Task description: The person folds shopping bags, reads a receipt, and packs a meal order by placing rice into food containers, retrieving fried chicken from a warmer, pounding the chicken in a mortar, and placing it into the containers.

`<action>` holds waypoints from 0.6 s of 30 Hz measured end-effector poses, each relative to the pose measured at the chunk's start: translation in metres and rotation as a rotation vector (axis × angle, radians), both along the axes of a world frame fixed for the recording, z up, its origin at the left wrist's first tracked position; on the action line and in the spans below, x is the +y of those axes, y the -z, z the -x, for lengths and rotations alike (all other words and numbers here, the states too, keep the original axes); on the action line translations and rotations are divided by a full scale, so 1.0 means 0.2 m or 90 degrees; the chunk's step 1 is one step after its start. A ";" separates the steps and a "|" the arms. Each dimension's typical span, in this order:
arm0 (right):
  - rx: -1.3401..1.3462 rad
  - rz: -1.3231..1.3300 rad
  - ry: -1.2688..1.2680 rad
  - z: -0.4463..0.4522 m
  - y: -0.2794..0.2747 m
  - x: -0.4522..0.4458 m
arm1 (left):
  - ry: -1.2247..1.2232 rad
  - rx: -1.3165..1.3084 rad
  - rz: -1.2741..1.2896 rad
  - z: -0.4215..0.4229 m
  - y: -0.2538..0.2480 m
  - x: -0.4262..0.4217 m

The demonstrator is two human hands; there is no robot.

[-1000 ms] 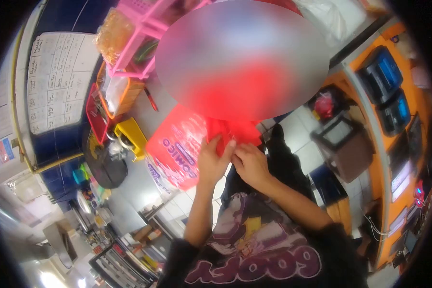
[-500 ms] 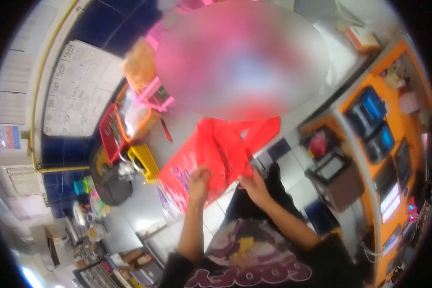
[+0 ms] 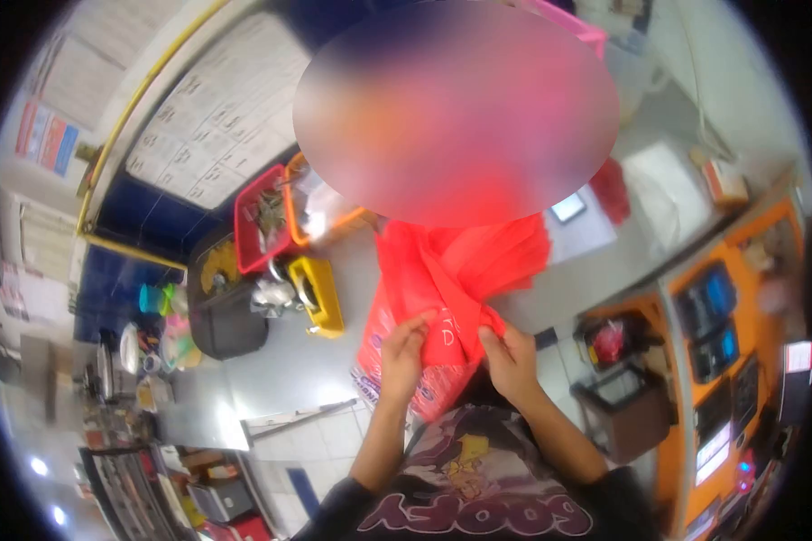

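In front of my body is a red bag (image 3: 460, 270) of thin, soft material. Pale lettering shows on it near my fingers. Through its lower left part a printed package with purple marks (image 3: 374, 383) shows. My left hand (image 3: 404, 352) pinches the bag's near edge on the left. On the right, my right hand (image 3: 512, 356) has its fingers closed on the same edge. The bag's far end runs up into a blurred oval and is hidden there.
A grey metal counter (image 3: 244, 397) spans the left and middle. On it stand a yellow tray (image 3: 320, 293), a red basket (image 3: 263, 221), an orange basket (image 3: 334, 203) and a dark container (image 3: 230, 325). To the right is an orange shelf (image 3: 677, 397) with devices.
The view has turned, and the bag now sits closer to my body and more upright. Both hands keep their hold on its edge, with the left hand slightly farther right.
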State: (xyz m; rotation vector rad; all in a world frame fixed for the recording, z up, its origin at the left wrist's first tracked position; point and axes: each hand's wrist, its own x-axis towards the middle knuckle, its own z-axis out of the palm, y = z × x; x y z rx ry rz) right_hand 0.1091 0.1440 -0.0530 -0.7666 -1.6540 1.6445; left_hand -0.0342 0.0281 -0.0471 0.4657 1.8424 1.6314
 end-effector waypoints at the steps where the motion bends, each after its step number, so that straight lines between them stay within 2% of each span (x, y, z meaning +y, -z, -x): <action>1: -0.006 0.028 -0.006 0.02 -0.06 0.00 | -0.012 0.002 -0.014 0.02 -0.03 -0.01; 3: -0.009 -0.056 -0.036 0.04 -0.25 0.00 | -0.023 -0.131 -0.156 0.04 -0.06 -0.04; 5: -0.025 -0.128 -0.064 0.07 -0.32 -0.02 | -0.015 -0.151 -0.162 0.09 -0.07 -0.07; 7: -0.052 -0.321 -0.063 0.11 -0.33 -0.05 | -0.005 -0.174 -0.168 0.11 -0.01 -0.12; 8: -0.056 -0.331 -0.069 0.15 -0.33 -0.05 | -0.010 -0.202 -0.185 0.13 0.07 -0.15; 10: -0.121 -0.492 -0.033 0.22 -0.32 -0.07 | -0.019 -0.231 -0.211 0.14 0.05 -0.17; 12: -0.117 -0.478 -0.032 0.28 -0.31 -0.09 | 0.023 -0.199 -0.223 0.15 -0.02 -0.20; 16: -0.105 -0.450 -0.024 0.37 -0.31 -0.12 | -0.015 -0.126 -0.321 0.22 -0.02 -0.21; 17: -0.105 -0.455 -0.028 0.38 -0.31 -0.12 | 0.047 -0.010 -0.276 0.25 -0.04 -0.21; 18: -0.131 -0.391 -0.022 0.37 -0.29 -0.13 | 0.108 0.105 -0.225 0.27 -0.08 -0.21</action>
